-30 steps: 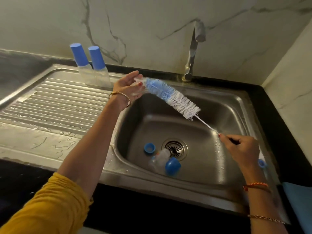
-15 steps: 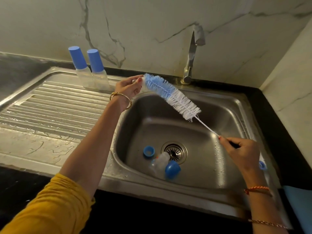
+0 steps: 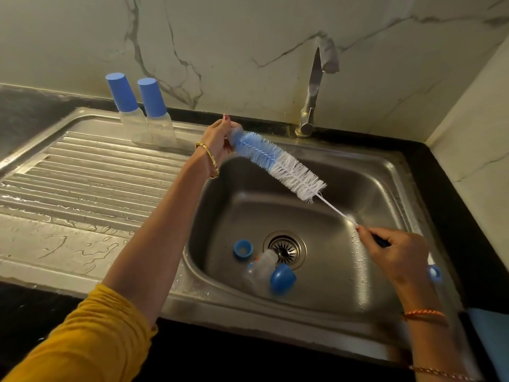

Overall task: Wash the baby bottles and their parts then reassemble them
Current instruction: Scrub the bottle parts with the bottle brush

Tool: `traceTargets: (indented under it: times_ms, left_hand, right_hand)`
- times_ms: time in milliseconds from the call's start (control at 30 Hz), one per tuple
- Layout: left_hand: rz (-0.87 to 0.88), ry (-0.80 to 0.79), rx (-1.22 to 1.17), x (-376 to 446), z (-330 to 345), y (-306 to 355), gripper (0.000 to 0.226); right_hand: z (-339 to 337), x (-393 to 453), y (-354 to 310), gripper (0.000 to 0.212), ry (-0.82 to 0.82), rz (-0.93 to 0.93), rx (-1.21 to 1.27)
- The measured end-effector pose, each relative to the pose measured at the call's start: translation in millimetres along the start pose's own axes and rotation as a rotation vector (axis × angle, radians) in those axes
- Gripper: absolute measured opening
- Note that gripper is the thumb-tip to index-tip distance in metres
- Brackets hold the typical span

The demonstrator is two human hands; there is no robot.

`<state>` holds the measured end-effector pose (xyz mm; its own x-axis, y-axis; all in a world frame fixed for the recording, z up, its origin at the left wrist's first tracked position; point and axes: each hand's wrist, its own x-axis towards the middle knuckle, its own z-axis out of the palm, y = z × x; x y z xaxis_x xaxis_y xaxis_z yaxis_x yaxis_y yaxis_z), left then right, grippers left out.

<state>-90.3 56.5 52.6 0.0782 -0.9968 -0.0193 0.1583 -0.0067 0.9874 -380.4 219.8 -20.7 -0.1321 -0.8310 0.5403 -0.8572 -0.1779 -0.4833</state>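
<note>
A long bottle brush (image 3: 278, 165) with blue and white bristles is stretched over the sink basin (image 3: 358, 285). My left hand (image 3: 219, 139) pinches a small clear part (image 3: 237, 133) that sits over the brush's blue tip. Low on the right, my right hand (image 3: 394, 250) grips the brush's handle, whose blue end (image 3: 434, 272) sticks out behind it. In the basin lie a clear bottle (image 3: 259, 270) on its side, a blue cap (image 3: 282, 277) touching it and a blue ring (image 3: 243, 248). Two capped bottles (image 3: 143, 117) stand upright on the drainboard.
The tap (image 3: 314, 86) rises behind the basin with no water running. The drain (image 3: 285, 248) lies just behind the bottle. The ribbed drainboard (image 3: 82, 188) on the left is wet. A blue cloth (image 3: 490, 340) lies at the right edge on the black counter.
My left hand's fingers have curled closer round the clear part on the brush tip. The brush and my right hand have stayed about where they were.
</note>
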Motion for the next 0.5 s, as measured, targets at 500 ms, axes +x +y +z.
traceTargets:
  times_ms: [500]
  left_hand:
    - [0.082,0.000,-0.440,4,8,8,0.014]
  right_hand:
    - [25,-8,-67,0.045,-0.843,0.908,0.754]
